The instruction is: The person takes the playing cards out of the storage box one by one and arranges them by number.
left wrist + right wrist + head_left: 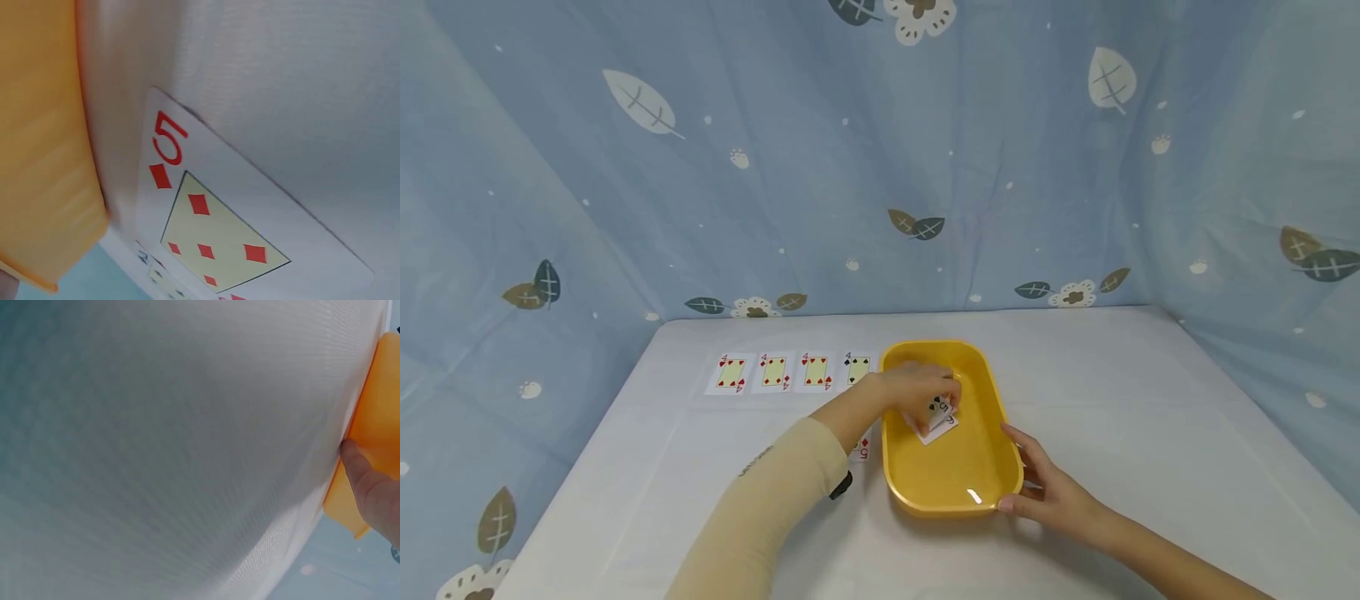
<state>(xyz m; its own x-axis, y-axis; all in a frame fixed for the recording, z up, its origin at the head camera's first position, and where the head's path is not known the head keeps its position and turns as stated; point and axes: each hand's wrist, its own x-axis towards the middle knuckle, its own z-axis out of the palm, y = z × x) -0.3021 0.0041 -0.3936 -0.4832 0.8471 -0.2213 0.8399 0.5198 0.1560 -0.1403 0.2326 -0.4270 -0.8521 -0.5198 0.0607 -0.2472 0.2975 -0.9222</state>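
Observation:
A yellow plastic tray (pixel 951 475) stands on the white table, with playing cards (pixel 937 432) lying inside toward its left wall. My left hand (pixel 921 390) reaches over the left rim into the tray, thumb and fingers pinching a black five card (pixel 940 407); another card shows under it. My right hand (pixel 1052 492) holds the tray's near right corner, thumb at the front and fingertips along the right side. In the right wrist view a finger (pixel 362 475) lies against the tray wall (pixel 378 406). A five of diamonds (pixel 206 231) lies left of the tray, partly behind my left forearm in the head view.
Several four cards lie face up in a row at the back left, among them a four of hearts (pixel 731 374) and a four of diamonds (pixel 773 372). A blue leaf-patterned curtain (pixel 820 167) hangs behind the table (pixel 1112 375). A small black object (pixel 842 486) shows beside my left sleeve.

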